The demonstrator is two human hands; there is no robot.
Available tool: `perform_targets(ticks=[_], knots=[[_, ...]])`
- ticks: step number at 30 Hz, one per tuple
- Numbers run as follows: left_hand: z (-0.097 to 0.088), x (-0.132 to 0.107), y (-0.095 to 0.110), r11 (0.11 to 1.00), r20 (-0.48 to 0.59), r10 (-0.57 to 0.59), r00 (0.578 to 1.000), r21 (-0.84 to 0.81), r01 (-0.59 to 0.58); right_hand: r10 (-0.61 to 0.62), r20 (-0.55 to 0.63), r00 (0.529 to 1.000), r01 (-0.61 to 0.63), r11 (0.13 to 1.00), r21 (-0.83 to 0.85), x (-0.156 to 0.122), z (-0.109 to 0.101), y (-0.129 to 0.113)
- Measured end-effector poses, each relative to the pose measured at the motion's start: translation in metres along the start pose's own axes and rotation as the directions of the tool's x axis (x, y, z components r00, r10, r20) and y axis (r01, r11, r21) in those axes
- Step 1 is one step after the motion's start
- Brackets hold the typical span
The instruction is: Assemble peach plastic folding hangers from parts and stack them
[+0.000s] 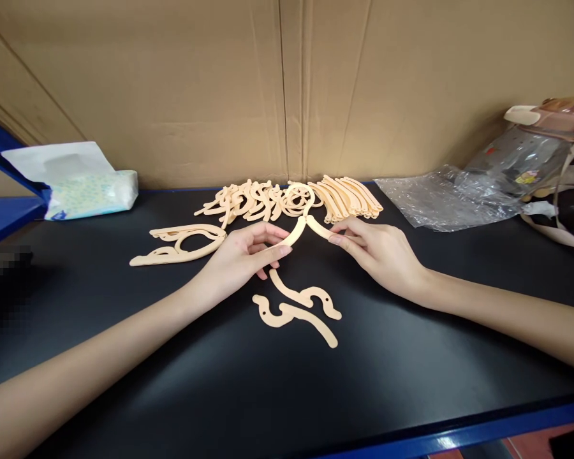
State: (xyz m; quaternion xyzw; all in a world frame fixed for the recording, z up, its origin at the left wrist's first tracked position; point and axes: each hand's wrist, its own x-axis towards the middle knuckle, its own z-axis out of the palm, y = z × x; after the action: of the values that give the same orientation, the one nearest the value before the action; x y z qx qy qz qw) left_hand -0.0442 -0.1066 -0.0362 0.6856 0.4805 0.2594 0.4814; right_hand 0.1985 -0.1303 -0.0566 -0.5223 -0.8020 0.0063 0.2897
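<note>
Between both hands is a beige folding hanger [295, 233], its two arms sloping down from a joint below a curved hook. My left hand [246, 250] pinches the left arm between thumb and fingers. The right arm is gripped by my right hand [385, 260], thumb on top near its end. Just below them on the black table, two loose S-shaped hanger pieces [310, 315] lie side by side, each with a small hole. Beside my left wrist rests a folded beige hanger [191, 256], partly covered by that hand.
Along the back sit a heap of curved hanger pieces [256, 199] and a row of stacked arm pieces [349, 199]. A tissue pack [93, 194] is at left. Clear plastic bag [447, 197] and a strapped water bottle [526, 156] stand right. Cardboard [196, 89] closes the back.
</note>
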Motion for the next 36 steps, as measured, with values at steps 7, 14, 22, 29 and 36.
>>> perform_targets(ticks=[7, 14, 22, 29, 36], knots=[[0.007, -0.006, 0.002, 0.964, -0.078, 0.179, 0.981, 0.211, -0.159, 0.056, 0.036, 0.998, -0.056, 0.998, -0.008, 0.003, 0.0, 0.001], [0.008, -0.01, 0.001, 0.852, 0.024, 0.38, 0.925, 0.381, -0.36, -0.075, -0.029, 0.997, 0.072, 0.994, -0.085, 0.001, 0.002, 0.001], [0.007, -0.009, -0.005, 0.617, 0.146, 0.596, 0.79, 0.547, -0.566, -0.461, -0.058, 0.885, 0.451, 0.883, -0.131, -0.001, 0.0, 0.0], [0.007, -0.006, -0.006, 0.557, 0.169, 0.596, 0.785, 0.617, -0.556, -0.626, 0.032, 0.779, 0.608, 0.743, -0.281, -0.002, -0.001, -0.004], [0.009, -0.007, -0.003, 0.642, 0.13, 0.548, 0.826, 0.568, -0.515, -0.658, 0.025, 0.753, 0.621, 0.698, -0.357, -0.002, -0.001, -0.004]])
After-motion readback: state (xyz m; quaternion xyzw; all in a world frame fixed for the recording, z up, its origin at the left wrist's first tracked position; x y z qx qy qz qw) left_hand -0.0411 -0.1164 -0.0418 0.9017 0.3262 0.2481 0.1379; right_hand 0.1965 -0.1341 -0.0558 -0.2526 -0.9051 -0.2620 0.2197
